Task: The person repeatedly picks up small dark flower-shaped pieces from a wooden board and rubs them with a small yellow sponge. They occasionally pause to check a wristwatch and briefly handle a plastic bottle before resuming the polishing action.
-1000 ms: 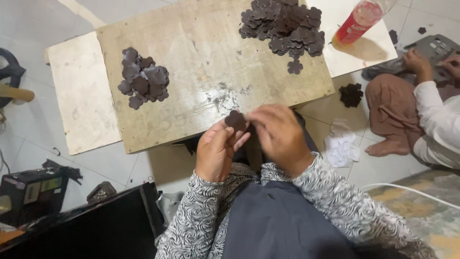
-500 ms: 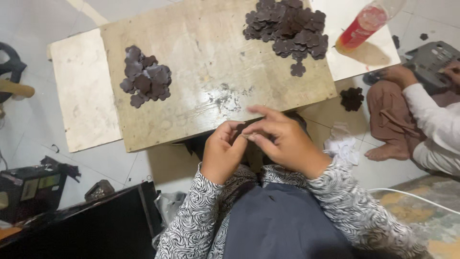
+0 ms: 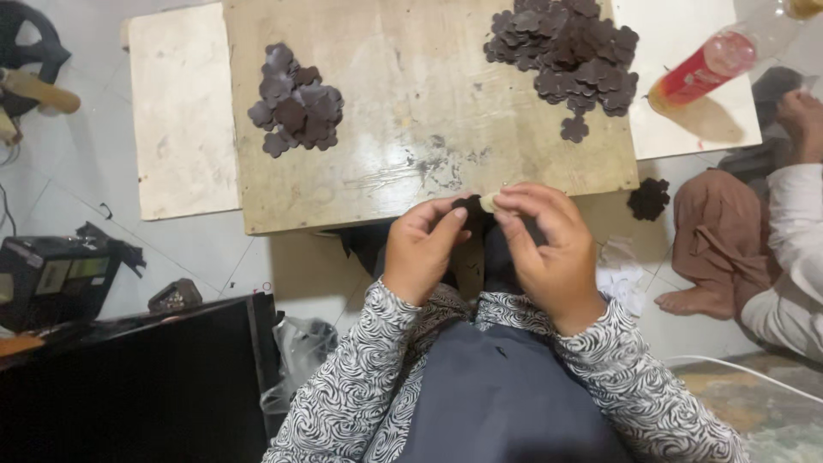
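Your left hand point(image 3: 420, 249) and right hand point(image 3: 549, 249) meet at the near edge of the wooden board point(image 3: 403, 171), fingers curled narrow, pinching one dark flower-shaped cutout point(image 3: 471, 206) between them; a small pale piece point(image 3: 489, 202) shows at your right fingertips. Keep the cutout flat and steady between both thumbs, pressing lightly so its petals don't crease. Beyond your left hand lies a small pile of cutouts point(image 3: 296, 103); beyond your right, a larger pile point(image 3: 566, 51) and a red bottle point(image 3: 703, 69).

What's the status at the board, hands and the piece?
Both hands, left and right, pinching one dark flower-shaped piece at wooden board edge. Nothing in the way.
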